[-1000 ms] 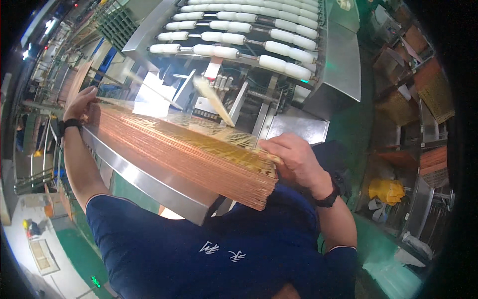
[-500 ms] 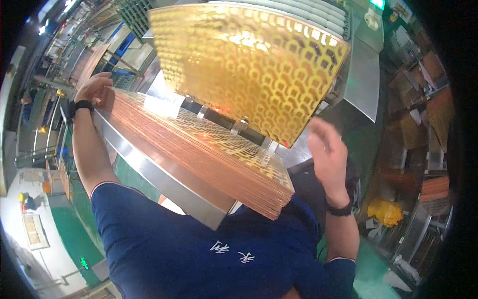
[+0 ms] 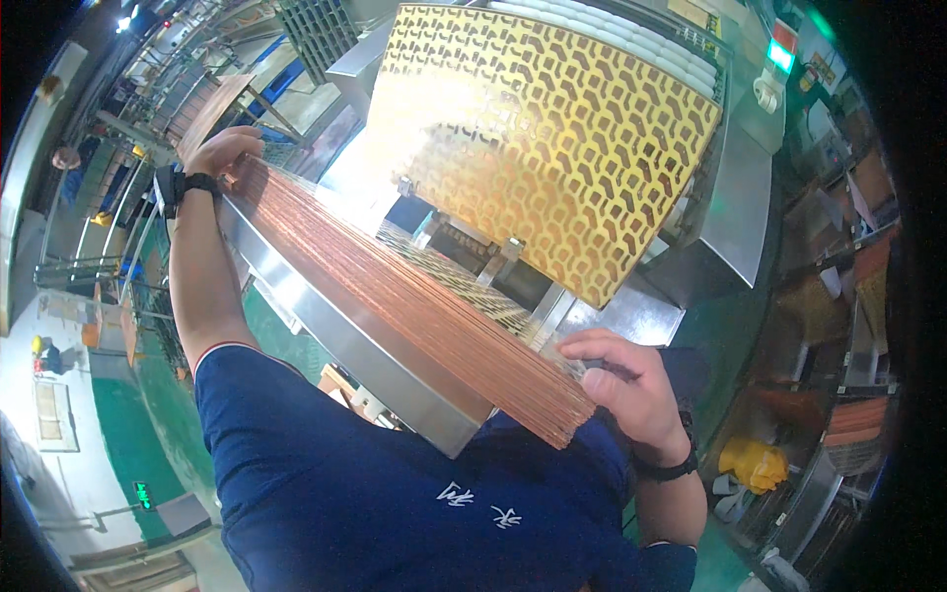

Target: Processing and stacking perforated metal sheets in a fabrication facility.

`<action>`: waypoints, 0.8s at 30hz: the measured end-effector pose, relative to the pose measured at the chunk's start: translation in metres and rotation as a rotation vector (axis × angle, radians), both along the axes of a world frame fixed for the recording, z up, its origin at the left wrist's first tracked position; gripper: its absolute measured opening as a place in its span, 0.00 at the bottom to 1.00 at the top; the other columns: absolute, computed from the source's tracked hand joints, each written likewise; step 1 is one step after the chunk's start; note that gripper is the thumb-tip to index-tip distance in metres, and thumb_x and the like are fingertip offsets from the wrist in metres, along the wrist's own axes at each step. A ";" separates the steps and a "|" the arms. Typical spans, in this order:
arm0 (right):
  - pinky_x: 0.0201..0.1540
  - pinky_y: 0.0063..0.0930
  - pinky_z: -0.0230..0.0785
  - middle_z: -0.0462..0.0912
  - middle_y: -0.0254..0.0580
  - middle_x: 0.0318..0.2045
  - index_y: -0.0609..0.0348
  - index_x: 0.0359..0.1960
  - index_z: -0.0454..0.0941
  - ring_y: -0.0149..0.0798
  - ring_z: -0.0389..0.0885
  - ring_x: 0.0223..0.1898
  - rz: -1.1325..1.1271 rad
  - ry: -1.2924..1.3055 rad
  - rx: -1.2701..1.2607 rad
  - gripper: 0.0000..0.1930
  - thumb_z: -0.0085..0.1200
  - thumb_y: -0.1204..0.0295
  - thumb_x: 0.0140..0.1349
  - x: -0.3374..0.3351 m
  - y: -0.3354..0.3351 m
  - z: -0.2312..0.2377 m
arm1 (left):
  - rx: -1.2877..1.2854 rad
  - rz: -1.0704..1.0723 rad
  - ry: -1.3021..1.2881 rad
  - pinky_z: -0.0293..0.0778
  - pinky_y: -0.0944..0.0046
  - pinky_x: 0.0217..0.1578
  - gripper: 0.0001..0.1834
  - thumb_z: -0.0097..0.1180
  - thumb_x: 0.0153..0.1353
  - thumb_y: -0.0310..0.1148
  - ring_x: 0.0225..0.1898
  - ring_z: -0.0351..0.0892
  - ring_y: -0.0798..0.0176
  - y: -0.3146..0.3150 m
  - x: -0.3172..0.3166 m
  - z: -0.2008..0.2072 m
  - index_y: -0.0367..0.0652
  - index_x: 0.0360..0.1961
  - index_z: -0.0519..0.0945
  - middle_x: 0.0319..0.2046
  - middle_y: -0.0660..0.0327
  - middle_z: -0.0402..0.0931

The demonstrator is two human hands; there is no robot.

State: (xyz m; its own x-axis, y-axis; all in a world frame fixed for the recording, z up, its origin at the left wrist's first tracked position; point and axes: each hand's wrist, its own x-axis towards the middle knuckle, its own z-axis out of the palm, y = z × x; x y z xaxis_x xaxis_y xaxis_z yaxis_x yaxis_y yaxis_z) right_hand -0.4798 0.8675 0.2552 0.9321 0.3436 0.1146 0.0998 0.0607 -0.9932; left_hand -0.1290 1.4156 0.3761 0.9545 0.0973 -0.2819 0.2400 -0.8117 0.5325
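Observation:
A thick stack of copper-edged panels (image 3: 395, 306) slants across in front of me, its top face patterned. At the stack's far left corner is my left hand (image 3: 225, 153), fingers curled over the edge; how many panels it grips is hidden. My right hand (image 3: 636, 390) is at the near right corner, thumb and fingers apart on either side of the panel edges and touching or almost touching them. Beyond the stack, a yellow-and-copper patterned panel (image 3: 552, 138) leans upright on small metal clips (image 3: 513, 247), with neither hand on it.
A metal ledge (image 3: 345, 335) runs beneath the stack. White rollers (image 3: 631, 39) lie behind the upright panel, beside a steel machine housing (image 3: 725, 227). Shelves with panels (image 3: 858, 424) and a yellow bundle (image 3: 755, 464) stand at right. Another person (image 3: 67, 163) is far left.
My right hand has come down from beside the upright panel to the stack's near right corner. My left hand stays at the far corner. The view has shifted, and the upright panel's blur has cleared.

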 end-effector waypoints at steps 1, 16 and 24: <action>0.59 0.33 0.66 0.81 0.49 0.51 0.68 0.50 0.79 0.40 0.77 0.54 -0.039 0.059 0.012 0.19 0.58 0.64 0.66 0.000 0.000 -0.001 | 0.036 -0.009 0.006 0.78 0.56 0.40 0.33 0.62 0.57 0.38 0.45 0.79 0.61 -0.002 0.000 0.000 0.42 0.65 0.72 0.47 0.59 0.78; 0.58 0.33 0.66 0.81 0.49 0.49 0.67 0.50 0.80 0.40 0.77 0.53 -0.120 -0.043 -0.122 0.16 0.60 0.72 0.61 0.003 -0.005 0.006 | 0.025 0.075 -0.001 0.78 0.60 0.38 0.35 0.63 0.53 0.37 0.45 0.78 0.65 -0.011 -0.008 0.004 0.45 0.65 0.73 0.50 0.60 0.77; 0.61 0.33 0.63 0.79 0.48 0.53 0.66 0.52 0.80 0.41 0.75 0.56 0.062 0.024 0.176 0.19 0.63 0.68 0.62 0.005 -0.013 -0.010 | 0.021 0.084 0.065 0.75 0.62 0.36 0.38 0.66 0.53 0.35 0.39 0.76 0.65 0.003 0.000 0.002 0.50 0.68 0.70 0.49 0.59 0.79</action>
State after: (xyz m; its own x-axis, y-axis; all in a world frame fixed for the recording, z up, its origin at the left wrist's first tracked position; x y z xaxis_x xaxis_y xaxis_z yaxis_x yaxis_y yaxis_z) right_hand -0.4747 0.8546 0.2456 0.9130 0.3771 0.1558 0.0667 0.2387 -0.9688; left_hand -0.1289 1.4184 0.3782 0.9225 0.1833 -0.3397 0.3414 -0.7981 0.4965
